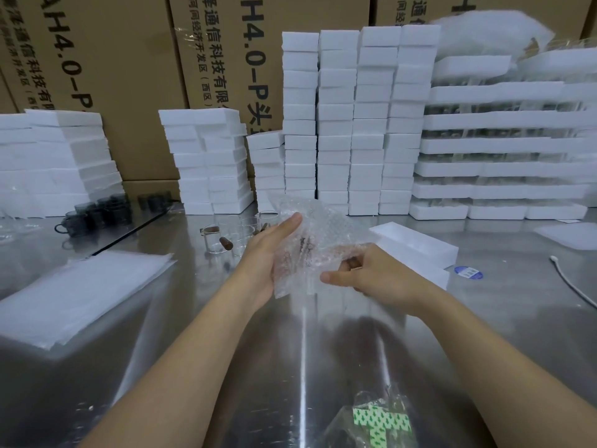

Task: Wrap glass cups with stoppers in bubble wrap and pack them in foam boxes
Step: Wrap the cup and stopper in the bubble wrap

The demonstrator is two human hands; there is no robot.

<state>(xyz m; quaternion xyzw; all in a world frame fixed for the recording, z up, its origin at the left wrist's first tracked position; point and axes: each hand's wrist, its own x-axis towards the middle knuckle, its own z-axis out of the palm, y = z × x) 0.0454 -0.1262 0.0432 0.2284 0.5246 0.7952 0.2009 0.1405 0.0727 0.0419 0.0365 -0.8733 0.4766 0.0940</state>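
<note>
The steel surface right in front of me lies open — my arms have bare metal beneath them all the way back to the near edge, apart from a crumpled plastic bag with green tape low on the right. To my left a stack of bubble-wrap sheets fills that side. Ahead, clear glass cups and loose stoppers crowd the middle, with dark cups further left. On my right an open foam box sits close, a white cable beyond it. Stacked foam boxes wall off the whole back — no reach past them.
</note>
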